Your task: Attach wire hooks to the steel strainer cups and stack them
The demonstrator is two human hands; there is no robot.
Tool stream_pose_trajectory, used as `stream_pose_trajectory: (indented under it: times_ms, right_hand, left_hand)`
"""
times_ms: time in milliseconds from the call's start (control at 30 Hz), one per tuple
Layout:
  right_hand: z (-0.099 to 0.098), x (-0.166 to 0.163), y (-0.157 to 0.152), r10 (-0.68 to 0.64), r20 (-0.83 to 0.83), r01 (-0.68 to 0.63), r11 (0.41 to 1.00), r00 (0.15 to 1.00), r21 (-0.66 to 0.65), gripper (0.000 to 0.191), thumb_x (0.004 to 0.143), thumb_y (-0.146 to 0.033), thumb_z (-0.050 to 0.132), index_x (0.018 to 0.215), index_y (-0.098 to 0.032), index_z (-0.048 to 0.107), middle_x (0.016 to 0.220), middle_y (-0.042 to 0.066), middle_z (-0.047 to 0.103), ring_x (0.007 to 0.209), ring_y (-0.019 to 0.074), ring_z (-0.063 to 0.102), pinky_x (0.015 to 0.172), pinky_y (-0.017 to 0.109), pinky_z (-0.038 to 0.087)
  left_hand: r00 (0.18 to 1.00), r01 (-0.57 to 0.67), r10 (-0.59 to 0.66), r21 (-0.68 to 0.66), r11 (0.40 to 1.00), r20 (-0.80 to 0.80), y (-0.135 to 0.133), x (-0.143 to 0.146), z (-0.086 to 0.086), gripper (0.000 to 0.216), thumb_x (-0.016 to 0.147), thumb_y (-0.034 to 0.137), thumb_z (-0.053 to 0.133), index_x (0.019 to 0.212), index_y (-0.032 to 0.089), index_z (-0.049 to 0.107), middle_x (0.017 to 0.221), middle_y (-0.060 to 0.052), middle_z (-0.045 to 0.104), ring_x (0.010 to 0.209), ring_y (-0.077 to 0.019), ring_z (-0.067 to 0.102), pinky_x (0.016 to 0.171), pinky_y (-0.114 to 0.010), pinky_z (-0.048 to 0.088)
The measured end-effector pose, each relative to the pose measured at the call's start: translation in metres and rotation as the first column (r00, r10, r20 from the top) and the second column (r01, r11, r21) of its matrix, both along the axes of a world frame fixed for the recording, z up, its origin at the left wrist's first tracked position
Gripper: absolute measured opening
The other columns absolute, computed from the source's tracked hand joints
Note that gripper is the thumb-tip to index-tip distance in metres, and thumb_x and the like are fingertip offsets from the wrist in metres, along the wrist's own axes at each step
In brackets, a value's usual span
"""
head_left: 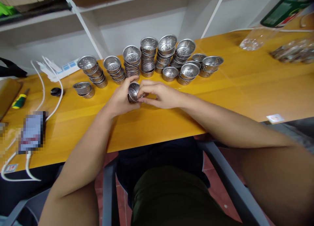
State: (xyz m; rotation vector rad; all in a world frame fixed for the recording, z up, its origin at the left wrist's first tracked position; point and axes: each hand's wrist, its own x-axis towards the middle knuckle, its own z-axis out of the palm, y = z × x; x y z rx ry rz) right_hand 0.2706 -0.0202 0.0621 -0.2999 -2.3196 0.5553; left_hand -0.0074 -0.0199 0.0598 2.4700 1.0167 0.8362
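Observation:
Both hands meet over the yellow table (233,88) around one small perforated metal cup (133,92). My left hand (121,100) wraps its fingers round the cup from the left. My right hand (160,94) pinches the cup's rim from the right. The cup is tilted, its open side facing me. Just behind the hands stand several stacks of the same metal cups (149,57). A short stack (83,89) sits apart at the left.
At the left lie a screwdriver (20,100), a black cap (56,91), a white power strip (61,69) with cables and a phone (31,131). A clear plastic bottle (256,39) lies at the back right. A small sticker (275,118) is near the table's front edge.

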Motion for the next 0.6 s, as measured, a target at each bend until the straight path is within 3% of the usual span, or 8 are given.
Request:
stream_pose_trajectory:
  times_ms: [233, 367, 500, 600]
  right_hand:
    - [-0.011, -0.009, -0.008, -0.136, -0.054, 0.131, 0.988, 0.989, -0.080, 0.025, 0.125, -0.043, 0.068, 0.108, -0.025, 0.073, 0.120, 0.011, 0.077, 0.110, 0.0295, 0.070, 0.104, 0.046, 0.060]
    - [-0.015, -0.019, -0.007, -0.147, -0.206, 0.113, 0.980, 0.967, -0.165, 0.041, 0.125, -0.061, 0.072, 0.107, -0.025, 0.075, 0.113, 0.010, 0.078, 0.105, 0.0268, 0.070, 0.100, 0.044, 0.062]
    - [0.010, 0.005, -0.002, -0.059, -0.241, -0.015, 0.955, 0.969, -0.296, 0.056, 0.119, -0.078, 0.079, 0.110, -0.023, 0.080, 0.106, 0.009, 0.080, 0.092, 0.0226, 0.070, 0.088, 0.039, 0.064]
    - [0.036, 0.047, 0.006, -0.085, -0.065, 0.062, 0.952, 0.994, -0.299, 0.057, 0.116, -0.079, 0.082, 0.109, -0.023, 0.085, 0.110, 0.010, 0.082, 0.094, 0.0230, 0.072, 0.087, 0.040, 0.063]
  left_hand:
    - [0.996, -0.085, 0.082, -0.085, 0.993, -0.039, -0.003, 0.007, 0.007, 0.105, 0.083, 0.043, 0.100, 0.177, 0.029, 0.056, 0.178, -0.015, 0.073, 0.160, -0.0456, 0.076, 0.139, -0.062, 0.062]
    - [0.998, -0.068, 0.069, -0.128, 0.989, 0.004, -0.004, 0.006, 0.008, 0.102, 0.086, 0.053, 0.100, 0.175, 0.030, 0.057, 0.174, -0.014, 0.074, 0.155, -0.0431, 0.078, 0.134, -0.059, 0.065]
    - [0.992, -0.097, 0.105, -0.108, 0.989, 0.073, -0.002, -0.005, 0.013, 0.097, 0.091, 0.070, 0.100, 0.170, 0.030, 0.061, 0.166, -0.015, 0.076, 0.150, -0.0419, 0.078, 0.131, -0.058, 0.066]
    - [0.978, -0.200, 0.201, -0.027, 0.979, 0.052, 0.006, -0.025, 0.019, 0.092, 0.087, 0.081, 0.103, 0.158, 0.030, 0.073, 0.164, -0.015, 0.075, 0.161, -0.0450, 0.071, 0.143, -0.064, 0.057]
